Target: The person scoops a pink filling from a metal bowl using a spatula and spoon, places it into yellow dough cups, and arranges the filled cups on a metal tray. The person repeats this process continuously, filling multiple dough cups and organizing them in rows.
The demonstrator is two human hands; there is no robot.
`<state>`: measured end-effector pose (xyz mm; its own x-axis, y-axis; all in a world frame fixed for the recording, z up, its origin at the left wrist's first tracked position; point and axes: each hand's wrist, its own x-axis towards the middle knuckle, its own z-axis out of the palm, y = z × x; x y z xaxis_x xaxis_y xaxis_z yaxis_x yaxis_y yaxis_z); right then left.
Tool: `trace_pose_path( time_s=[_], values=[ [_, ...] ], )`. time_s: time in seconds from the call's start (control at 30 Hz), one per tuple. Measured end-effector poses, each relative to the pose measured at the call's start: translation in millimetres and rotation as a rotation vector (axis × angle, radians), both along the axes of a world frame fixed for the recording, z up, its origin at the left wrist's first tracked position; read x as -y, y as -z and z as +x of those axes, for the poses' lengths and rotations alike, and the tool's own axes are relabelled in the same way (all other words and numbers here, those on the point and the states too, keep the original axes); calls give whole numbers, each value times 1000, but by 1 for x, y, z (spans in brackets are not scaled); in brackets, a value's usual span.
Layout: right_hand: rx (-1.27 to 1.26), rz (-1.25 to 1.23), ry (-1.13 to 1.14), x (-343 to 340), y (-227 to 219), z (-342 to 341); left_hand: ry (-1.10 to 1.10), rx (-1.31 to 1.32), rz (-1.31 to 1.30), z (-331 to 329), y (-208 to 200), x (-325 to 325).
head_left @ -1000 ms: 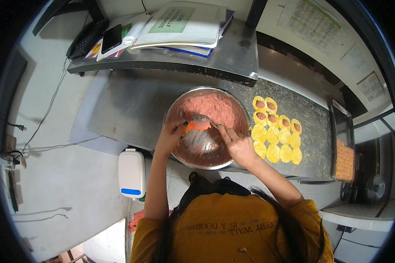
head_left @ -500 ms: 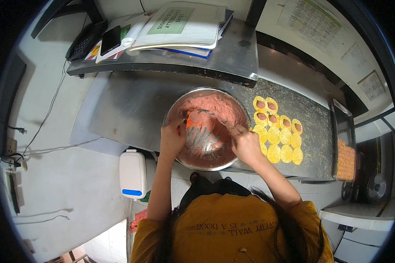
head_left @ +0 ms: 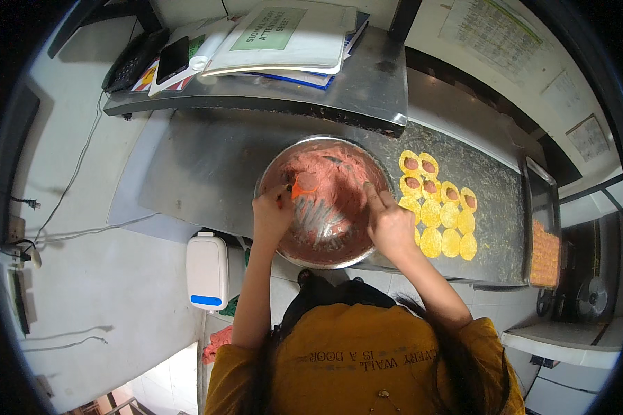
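A wide steel mixing bowl (head_left: 270,238) holds pink ground meat (head_left: 308,162), smeared thin across its bottom. My left hand (head_left: 273,216) is closed round an orange scoop (head_left: 304,185) at the bowl's left side, and the scoop is filled with meat. Over the right side of the bowl, my right hand (head_left: 390,227) grips a thin metal utensil (head_left: 333,160). Its tip reaches into the meat near the far wall, and its exact kind is hard to make out. To the right lie several round yellow wrappers (head_left: 431,214), some topped with a meat portion (head_left: 429,167).
A raised steel shelf (head_left: 256,104) runs behind the bowl, carrying folders (head_left: 277,41), a phone (head_left: 173,61) and a desk telephone (head_left: 135,62). At the far right, a tray (head_left: 541,183) holds orange-topped pieces. A white bin (head_left: 206,270) stands below the counter's left edge.
The utensil in my right hand has left the scoop's top and gone away into the meat at the far side. My left hand keeps the scoop in nearly the same place.
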<state>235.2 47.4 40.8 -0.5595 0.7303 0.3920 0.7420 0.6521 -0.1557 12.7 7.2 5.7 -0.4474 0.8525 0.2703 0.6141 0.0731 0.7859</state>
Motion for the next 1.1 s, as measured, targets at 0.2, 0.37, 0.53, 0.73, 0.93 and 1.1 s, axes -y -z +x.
trace_pose_path(
  time_s=[0.2, 0.37, 0.53, 0.73, 0.93, 1.1],
  values=[
    [148, 100, -118, 11, 27, -10, 23, 170, 33, -5, 26, -7],
    [135, 45, -106, 10, 43, -11, 51, 326, -78, -2, 20, 0],
    [294, -268, -15, -20, 41, -8, -17, 594, -47, 0, 15, 7],
    [-104, -264, 9, -18, 12, -2, -6, 26, 68, -3, 9, 3],
    [-129, -271, -16, -6, 4, -8, 15, -49, 111, -2, 12, 0],
    [-74, -270, 36, -14, 19, -11, 149, -228, 272, 6, 4, -4]
  ],
)
